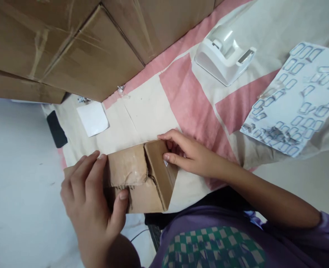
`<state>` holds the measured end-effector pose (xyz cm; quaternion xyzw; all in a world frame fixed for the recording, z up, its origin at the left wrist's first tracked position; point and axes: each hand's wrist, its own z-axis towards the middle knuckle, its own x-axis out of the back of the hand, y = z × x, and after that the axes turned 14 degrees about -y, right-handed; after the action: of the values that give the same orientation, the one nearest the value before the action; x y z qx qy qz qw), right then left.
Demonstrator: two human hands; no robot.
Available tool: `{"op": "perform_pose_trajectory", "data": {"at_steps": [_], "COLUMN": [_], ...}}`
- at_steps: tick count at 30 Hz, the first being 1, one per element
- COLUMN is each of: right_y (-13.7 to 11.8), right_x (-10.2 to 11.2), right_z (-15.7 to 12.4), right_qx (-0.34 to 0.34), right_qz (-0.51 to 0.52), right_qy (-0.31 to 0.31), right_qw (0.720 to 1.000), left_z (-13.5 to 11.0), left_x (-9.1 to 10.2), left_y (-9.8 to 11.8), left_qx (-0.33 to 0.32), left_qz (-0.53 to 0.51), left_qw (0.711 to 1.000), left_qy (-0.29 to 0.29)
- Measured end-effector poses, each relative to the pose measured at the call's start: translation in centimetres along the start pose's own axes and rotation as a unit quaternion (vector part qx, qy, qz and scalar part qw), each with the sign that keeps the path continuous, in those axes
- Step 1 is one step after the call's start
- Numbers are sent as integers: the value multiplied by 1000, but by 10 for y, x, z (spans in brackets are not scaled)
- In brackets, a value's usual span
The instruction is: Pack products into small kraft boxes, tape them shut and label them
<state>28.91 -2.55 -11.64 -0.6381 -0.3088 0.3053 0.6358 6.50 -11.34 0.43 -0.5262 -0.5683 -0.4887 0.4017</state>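
Cardboard box (144, 199) lies at near edge of the cloth (144, 100), its long axis apparently running L–R btwn the L hand (93, 193), gripping one end (thumb by the torn flap (129, 165)), and the R hand (181, 152), holding the opp. end w/ thumb & fingers.
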Motion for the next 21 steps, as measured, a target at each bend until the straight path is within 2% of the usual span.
{"op": "perform_pose_trajectory", "data": {"at_steps": [21], "right_y": [-1], "right_x": [-1], "right_z": [2], "right_qx": [-2], "right_qz": [6], "right_qy": [6], "right_qw": [1000], "left_z": [1], "left_x": [0], "left_y": [0], "left_qx": [1], "left_qz": [-2], "left_qw": [1000], "left_qy": [-7]}}
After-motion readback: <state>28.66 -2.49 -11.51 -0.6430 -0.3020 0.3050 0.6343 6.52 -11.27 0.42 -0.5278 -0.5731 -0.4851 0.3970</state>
